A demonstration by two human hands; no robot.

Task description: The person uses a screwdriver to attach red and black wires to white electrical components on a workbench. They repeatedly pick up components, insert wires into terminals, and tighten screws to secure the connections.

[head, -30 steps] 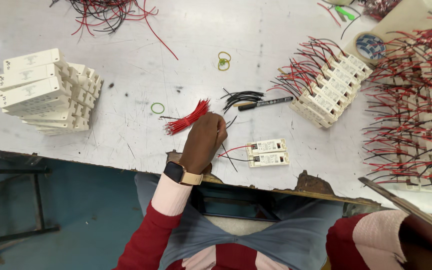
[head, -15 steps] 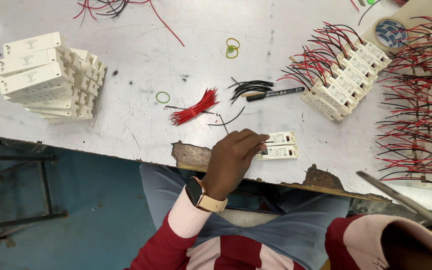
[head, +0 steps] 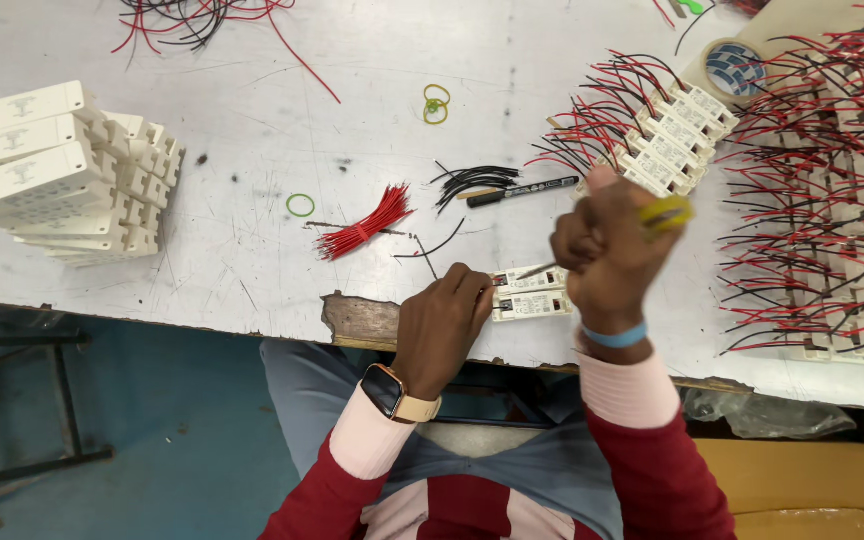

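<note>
Two hands are working over a pale, scuffed workbench. At far left, a stack of white switch housings is sitting well apart from the action, with a green rubber band and a bundle of red wires lying between it and the worker. The left hand, wearing a wristwatch, is pressing its fingertips against the end of a small white module near the bench's chipped front edge, pinning it down. The right hand is closing in a fist around a yellow-handled screwdriver, whose thin shaft is angling down onto the module. A slip looks possible: the tip is sitting close to the left fingers, and the module is lying near the edge. Loose black wires and a black marker are lying just beyond. Finished modules trailing red and black leads are crowding the right side, close to the right hand, where they could snag.
</note>
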